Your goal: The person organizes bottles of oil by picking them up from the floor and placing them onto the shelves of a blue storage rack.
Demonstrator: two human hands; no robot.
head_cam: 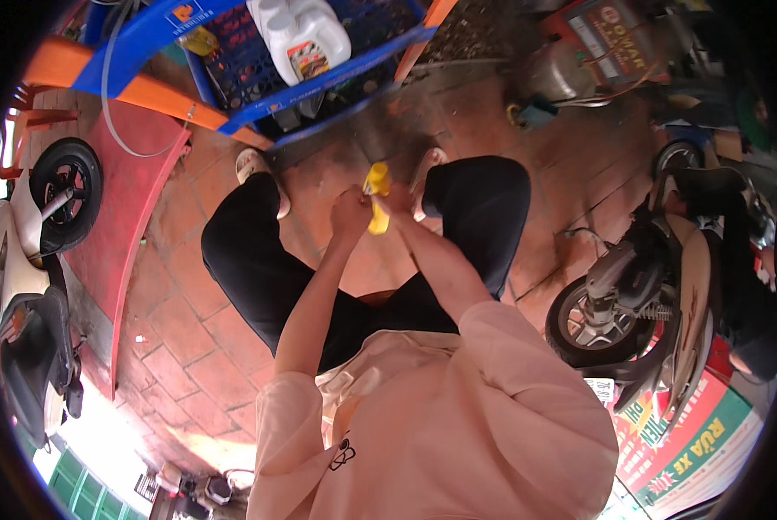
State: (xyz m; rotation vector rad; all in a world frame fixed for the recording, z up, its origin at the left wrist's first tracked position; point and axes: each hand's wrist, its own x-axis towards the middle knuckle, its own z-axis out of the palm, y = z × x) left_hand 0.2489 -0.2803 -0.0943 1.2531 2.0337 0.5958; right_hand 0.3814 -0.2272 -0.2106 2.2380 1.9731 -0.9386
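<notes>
My two hands meet between my knees, above the tiled floor. A bright yellow object point(379, 218) stands out between them; its kind is unclear, and part of it is hidden by the fingers. My right hand point(398, 198) closes around its middle, with yellow showing above and below. Close against it on the left side, my left hand point(353, 209) has its fingers curled in; a small dark or metallic bit shows near the fingertips, too small to name. Whether the left fingers grip anything cannot be made out.
A blue and orange rack point(336, 84) with white plastic jugs point(314, 45) stands ahead. Scooters are at the left point(38, 286) and right point(661, 292), the left one beside a red ramp-like panel point(138, 175). A car battery point(606, 42) lies at the upper right. A person in dark clothes point(746, 279) is at the far right.
</notes>
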